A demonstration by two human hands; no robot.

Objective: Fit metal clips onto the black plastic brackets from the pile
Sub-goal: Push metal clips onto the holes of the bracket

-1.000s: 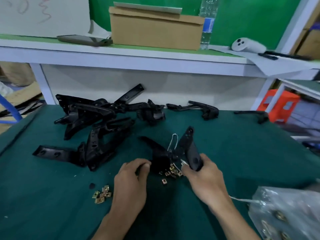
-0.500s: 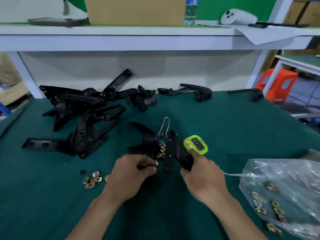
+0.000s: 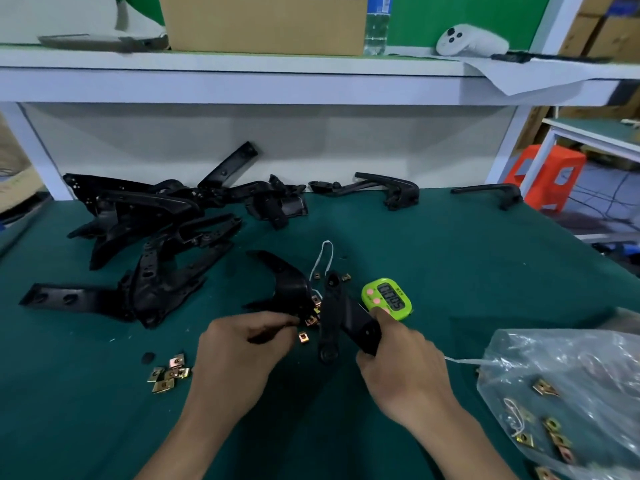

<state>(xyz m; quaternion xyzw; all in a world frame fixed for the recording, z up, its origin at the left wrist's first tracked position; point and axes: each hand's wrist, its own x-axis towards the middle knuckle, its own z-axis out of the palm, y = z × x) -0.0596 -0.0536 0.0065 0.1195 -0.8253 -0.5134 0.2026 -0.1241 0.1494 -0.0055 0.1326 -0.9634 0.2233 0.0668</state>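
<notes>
The right hand (image 3: 405,368) grips the bracket (image 3: 348,320) by its wider near end, with fingers and thumb wrapped around it. The part is held tilted just above the green mat (image 3: 485,271). The left hand (image 3: 242,351) has its fingers curled toward the thumb, close to the bracket's left edge. A single clip (image 3: 303,337) shows just beside those fingertips. Whether it is pinched or lying loose cannot be determined.

Just behind the hands, a second bracket (image 3: 287,289) lies on the mat, with scattered clips (image 3: 313,315) between the two parts. A green timer (image 3: 388,299) sits right beside the right index finger. A small group of clips (image 3: 169,374) lies left of the left hand. The pile of brackets (image 3: 149,230) is farther back on the left, and a plastic bag (image 3: 568,386) holding more clips lies to the right.

Probable faults at this stage:
- The clip is small. If presented crooked to the bracket edge, it is likely to slip free and land among the scattered clips.
- The bracket is held at one end only. Push force applied at the far end may pivot it in the grip.
- A sideways shift of the right hand may knock the timer.
</notes>
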